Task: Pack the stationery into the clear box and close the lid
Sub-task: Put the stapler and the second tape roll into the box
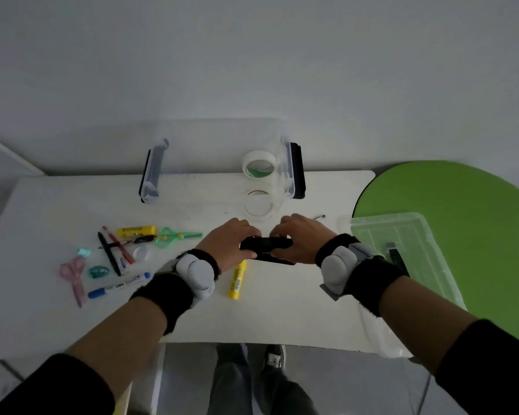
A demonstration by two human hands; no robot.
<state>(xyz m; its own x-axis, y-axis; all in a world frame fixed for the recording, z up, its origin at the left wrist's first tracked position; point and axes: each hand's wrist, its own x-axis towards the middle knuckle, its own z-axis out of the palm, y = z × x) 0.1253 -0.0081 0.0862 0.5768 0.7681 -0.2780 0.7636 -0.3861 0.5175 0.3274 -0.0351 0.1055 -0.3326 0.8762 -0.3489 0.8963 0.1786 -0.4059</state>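
The clear box stands open at the far edge of the white table, a black latch on each end. A white tape roll sits inside it by the right wall. A clear tape roll lies at the box's near edge, and I cannot tell whether it is inside or just in front. This roll lies between my hands and the box. The lid rests well off to my right, partly on the green round surface.

To my left the rest is scattered: green scissors, pink scissors, a blue marker, a teal sharpener, crossed pens and a glue stick. A second glue stick lies just below my left hand.

Both my arms reach forward over the near table edge, wrists strapped in black bands with grey units. My left hand and right hand meet at the table's middle, backs up, and each curls its fingers round one end of a black object. It is held level between them, low over the table and short of the box. What it is I cannot make out.
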